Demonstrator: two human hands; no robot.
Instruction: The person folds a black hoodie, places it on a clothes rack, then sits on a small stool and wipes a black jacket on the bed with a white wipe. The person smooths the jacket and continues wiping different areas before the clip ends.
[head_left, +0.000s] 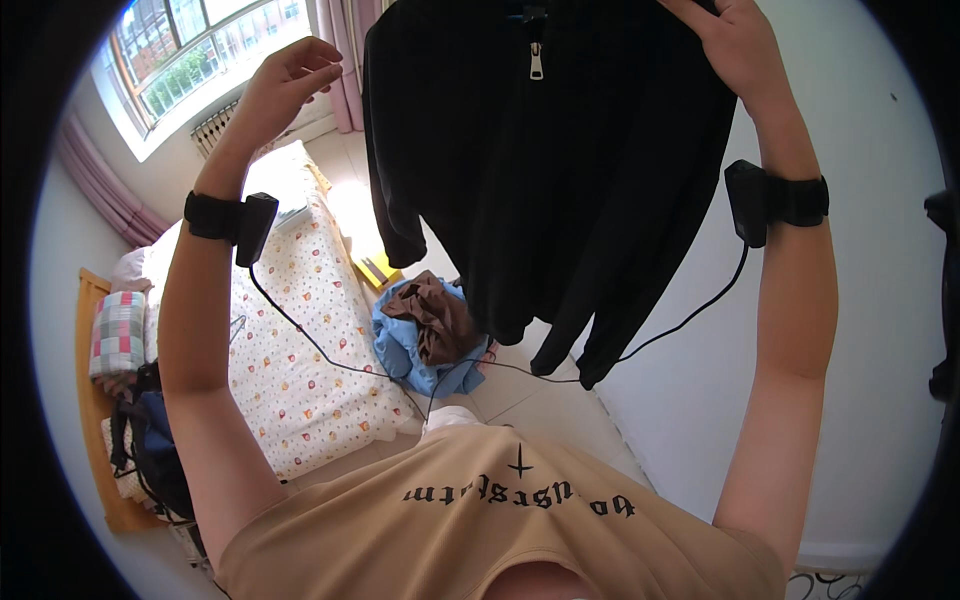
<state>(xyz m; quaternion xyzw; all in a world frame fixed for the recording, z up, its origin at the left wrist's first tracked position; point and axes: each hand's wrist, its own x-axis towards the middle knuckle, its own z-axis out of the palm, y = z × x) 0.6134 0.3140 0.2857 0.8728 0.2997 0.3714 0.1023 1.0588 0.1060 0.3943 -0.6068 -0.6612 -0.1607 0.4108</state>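
A black long-sleeved top (555, 165) with a silver zip pull (535, 61) hangs before me, its sleeves dangling downward. Its upper edge is cut off by the top of the view. My right hand (739, 49) grips the garment's shoulder at the upper right, black fabric between thumb and fingers; some fingertips are out of frame. To the left of the top, my left hand (296, 79) is raised in the air, fingers loosely curled and apart, touching nothing. A small blue piece (517, 16) shows at the collar; what it belongs to is unclear.
Below lies a heap of blue (401, 330) and brown clothing (431, 315) on the tiled floor, beside a yellow box (377, 270). A bed (315, 360) stands left, a white wall (840, 300) right. Cables (315, 349) run from black wrist devices (257, 229) across my front.
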